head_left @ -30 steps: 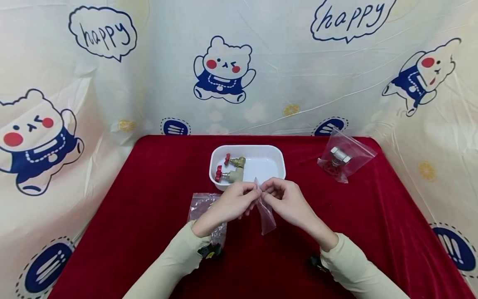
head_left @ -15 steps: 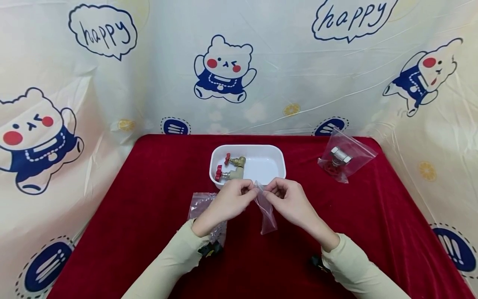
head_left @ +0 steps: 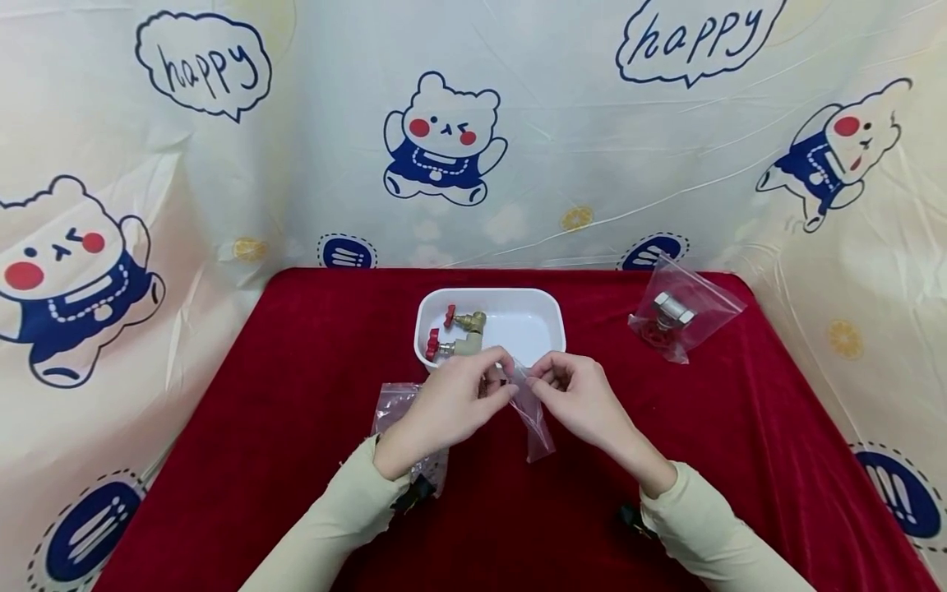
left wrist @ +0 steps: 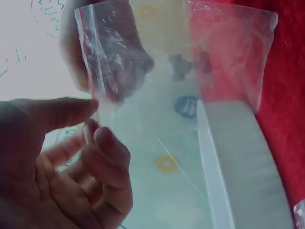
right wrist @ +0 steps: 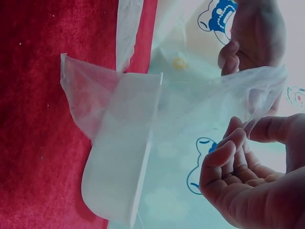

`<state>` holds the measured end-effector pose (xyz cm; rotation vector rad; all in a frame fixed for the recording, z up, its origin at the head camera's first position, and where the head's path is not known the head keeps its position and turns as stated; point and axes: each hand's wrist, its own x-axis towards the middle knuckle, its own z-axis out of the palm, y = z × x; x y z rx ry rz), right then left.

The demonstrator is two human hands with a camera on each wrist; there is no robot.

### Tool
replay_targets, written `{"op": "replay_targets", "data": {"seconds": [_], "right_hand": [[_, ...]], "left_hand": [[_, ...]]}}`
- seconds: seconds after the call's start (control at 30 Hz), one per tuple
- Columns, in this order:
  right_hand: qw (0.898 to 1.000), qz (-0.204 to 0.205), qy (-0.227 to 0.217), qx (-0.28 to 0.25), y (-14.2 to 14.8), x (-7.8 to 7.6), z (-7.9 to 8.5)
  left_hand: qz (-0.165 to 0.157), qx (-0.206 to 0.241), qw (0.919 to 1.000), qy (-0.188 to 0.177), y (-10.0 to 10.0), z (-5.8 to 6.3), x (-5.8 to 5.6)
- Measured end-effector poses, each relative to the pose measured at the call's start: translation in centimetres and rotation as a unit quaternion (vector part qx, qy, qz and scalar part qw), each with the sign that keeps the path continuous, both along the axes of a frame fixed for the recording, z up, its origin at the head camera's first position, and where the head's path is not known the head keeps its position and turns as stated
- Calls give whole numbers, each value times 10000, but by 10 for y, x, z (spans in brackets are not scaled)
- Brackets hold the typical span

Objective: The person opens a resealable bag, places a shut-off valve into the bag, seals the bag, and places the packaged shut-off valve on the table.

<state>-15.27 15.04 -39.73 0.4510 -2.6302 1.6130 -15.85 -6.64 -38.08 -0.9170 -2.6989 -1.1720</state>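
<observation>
Surface: a deep red cloth (head_left: 296, 419) with a velvety nap, filling the lower half of the head view.
Room: a pale, creased fabric backdrop (head_left: 562, 140) rises behind and at both sides, printed with winking bears, orange slices and navy badges.
Writing: "happy", in speech clouds at upper left and upper right.
Held bag: a thin, clear zip bag (head_left: 538, 436), just below centre frame, in front of the tray.
Right hand: the right hand (head_left: 580, 399) pinches the bag's edge between thumb and fingers.
Left hand: the left hand (head_left: 459, 403) has its thumb at the zip edge, fingers bent; whether it grips, I cannot tell.
Tray: a glossy white tray (head_left: 525, 329), rounded corners, upper centre; a brass valve (head_left: 469, 321) and a beige-bodied valve (head_left: 468, 345), both red-handled, lie in its left part.
Second bag: a crinkled clear bag (head_left: 394, 403), partly under the left forearm.
Right of frame: a transparent bag (head_left: 706, 308) around a silvery hex-ended valve (head_left: 673, 312) with red wheel.
</observation>
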Motion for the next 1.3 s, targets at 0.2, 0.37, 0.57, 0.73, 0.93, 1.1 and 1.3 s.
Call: {"op": "replay_targets", "data": {"seconds": [0.2,0.37,0.57,0.73,0.93,1.1,1.3], "right_hand": [[10000,30,-66,40,1,0,2],[10000,40,-50,19,2,0,4],[9982,510,283,-103,2,4,6],[9946,849,593,106,4,8,8],[9911,1051,779,258,9,7,8],[9877,1185,968,329,12,8,5],[9865,1207,1003,464,16,8,5]], "left_hand": [[-498,-878,9933,561,1,5,11],[-739,-1003,9906,564,1,2,15],[-515,-397,9960,620,-1,-1,8],[-459,-255,9976,445,-4,-1,5],[-457,-266,9978,400,-6,-2,3],[-427,-305,9979,380,-7,0,4],[-412,-327,9985,175,-10,2,5]]}}
